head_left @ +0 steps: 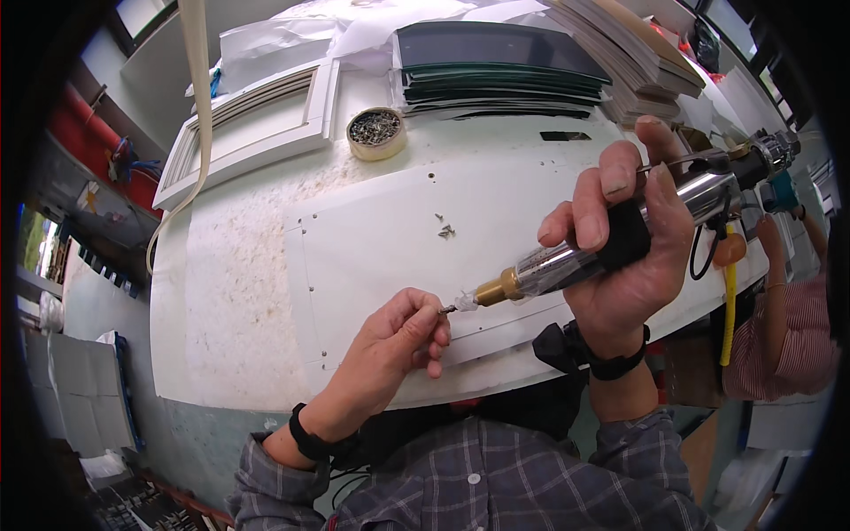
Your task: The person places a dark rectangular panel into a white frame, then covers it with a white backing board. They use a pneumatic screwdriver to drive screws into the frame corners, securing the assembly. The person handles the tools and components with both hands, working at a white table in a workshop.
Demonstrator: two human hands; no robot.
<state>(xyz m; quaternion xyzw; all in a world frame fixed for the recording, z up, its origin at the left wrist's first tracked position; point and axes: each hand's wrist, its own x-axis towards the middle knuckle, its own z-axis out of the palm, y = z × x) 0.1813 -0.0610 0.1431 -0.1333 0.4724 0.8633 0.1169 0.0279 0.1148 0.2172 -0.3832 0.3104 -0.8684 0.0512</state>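
My right hand (pixel 633 230) is wrapped round a silver and black power screwdriver (pixel 553 265) with a brass nose, its tip pointing left and down. At that tip the finger and thumb of my left hand (pixel 394 336) pinch a small dark screw (pixel 445 310) against the bit; the fingers partly hide it. Some clear, crumpled wrap surrounds the bit just ahead of the brass nose. Beneath both hands lies a flat white panel (pixel 381 257) with small fasteners or holes along its edges. Several loose screws (pixel 446 231) rest near its middle.
A round tub of screws (pixel 375 133) stands beyond the panel. White frames (pixel 257 133) are stacked far left, dark glossy sheets (pixel 500 66) at the back, and boards (pixel 629 53) far right. A pale strap (pixel 202 97) hangs left. Another person (pixel 784 336) is at right, near a yellow hose (pixel 730 310).
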